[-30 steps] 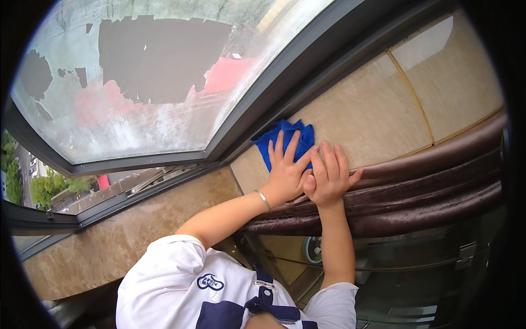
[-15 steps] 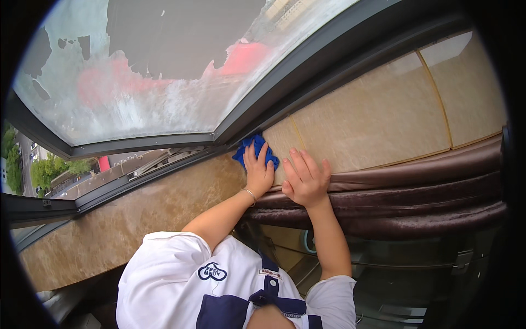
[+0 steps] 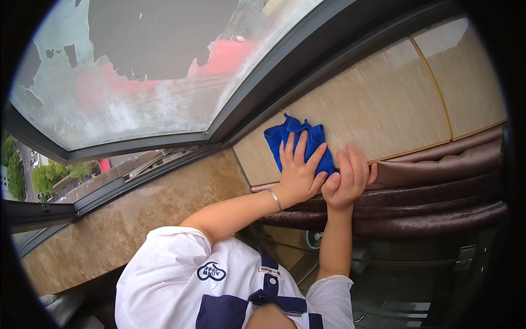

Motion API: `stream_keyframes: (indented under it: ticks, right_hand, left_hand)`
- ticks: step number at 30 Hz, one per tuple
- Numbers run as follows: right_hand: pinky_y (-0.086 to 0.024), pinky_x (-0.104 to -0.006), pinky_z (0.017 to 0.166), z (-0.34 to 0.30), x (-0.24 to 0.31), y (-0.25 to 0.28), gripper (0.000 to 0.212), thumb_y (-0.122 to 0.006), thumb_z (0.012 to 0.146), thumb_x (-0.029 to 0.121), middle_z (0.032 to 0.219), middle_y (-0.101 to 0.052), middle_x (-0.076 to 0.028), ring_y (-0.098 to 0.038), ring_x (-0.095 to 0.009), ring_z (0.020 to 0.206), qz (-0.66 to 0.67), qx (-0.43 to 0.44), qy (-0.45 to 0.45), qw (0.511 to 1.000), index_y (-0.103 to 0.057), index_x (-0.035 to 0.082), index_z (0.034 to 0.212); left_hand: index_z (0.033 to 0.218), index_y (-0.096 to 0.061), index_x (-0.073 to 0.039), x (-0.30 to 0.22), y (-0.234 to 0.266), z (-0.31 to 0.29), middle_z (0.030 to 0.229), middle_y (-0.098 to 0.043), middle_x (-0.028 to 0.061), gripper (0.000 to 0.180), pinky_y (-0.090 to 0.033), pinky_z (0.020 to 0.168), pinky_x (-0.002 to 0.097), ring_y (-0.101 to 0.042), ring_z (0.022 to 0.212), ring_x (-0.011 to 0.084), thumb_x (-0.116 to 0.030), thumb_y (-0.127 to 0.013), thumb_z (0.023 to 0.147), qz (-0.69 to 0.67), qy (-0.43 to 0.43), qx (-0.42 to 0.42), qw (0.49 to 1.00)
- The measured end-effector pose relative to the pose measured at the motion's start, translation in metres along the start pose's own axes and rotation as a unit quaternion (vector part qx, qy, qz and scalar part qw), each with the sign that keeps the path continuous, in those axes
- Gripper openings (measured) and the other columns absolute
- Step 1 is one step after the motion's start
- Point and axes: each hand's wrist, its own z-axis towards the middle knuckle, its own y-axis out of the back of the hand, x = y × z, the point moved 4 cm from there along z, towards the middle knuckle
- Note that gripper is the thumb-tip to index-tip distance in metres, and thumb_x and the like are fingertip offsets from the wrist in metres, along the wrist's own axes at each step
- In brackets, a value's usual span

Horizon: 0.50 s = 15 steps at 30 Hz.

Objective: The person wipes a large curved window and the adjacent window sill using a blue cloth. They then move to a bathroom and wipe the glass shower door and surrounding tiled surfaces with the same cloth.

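fingers (image 3: pixel 296 151) of left hand (image 3: pixel 298 175) press blue cloth (image 3: pixel 293 137) (bunched); right hand (image 3: pixel 348 178) beside.

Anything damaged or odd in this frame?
Yes: the window pane has a whitish film peeling off in ragged patches, leaving bare dark gaps. Otherwise nothing stands out: left hand presses a blue cloth flat on the tan stone sill, right hand beside it.

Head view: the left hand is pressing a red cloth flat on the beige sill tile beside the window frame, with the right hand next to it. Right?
Not quite: the cloth is blue, not red, as the head view shows. The left hand does press it flat on the beige sill tile, with the right hand beside it.
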Motion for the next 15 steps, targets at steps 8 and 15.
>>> stream_keyframes:
  ticks: [8,15]
  right_hand:
    - [-0.016,-0.0493,0.12,-0.017,-0.006,0.013,0.038,-0.039,0.101,0.031,0.13,-0.062,-0.017,-0.061,-0.03,0.117,-0.009,-0.007,0.021,1.0,-0.065,0.009,0.119]
    - [-0.023,-0.049,0.117,-0.023,-0.022,0.028,0.038,-0.04,0.101,0.03,0.129,-0.061,-0.02,-0.061,-0.031,0.114,-0.01,-0.034,-0.009,0.999,-0.064,0.007,0.121]
  left_hand:
    - [0.125,-0.064,-0.023,0.1,-0.004,-0.089,0.135,-0.046,0.0181,0.057,-0.026,0.105,0.0704,-0.035,0.131,0.0486,-0.028,-0.081,0.071,0.055,-0.189,0.1,0.975]
    - [0.131,-0.062,-0.022,0.012,0.004,0.001,0.14,-0.046,0.0151,0.058,-0.022,0.107,0.069,-0.029,0.138,0.0476,-0.026,-0.078,0.075,0.012,-0.212,0.052,0.976]
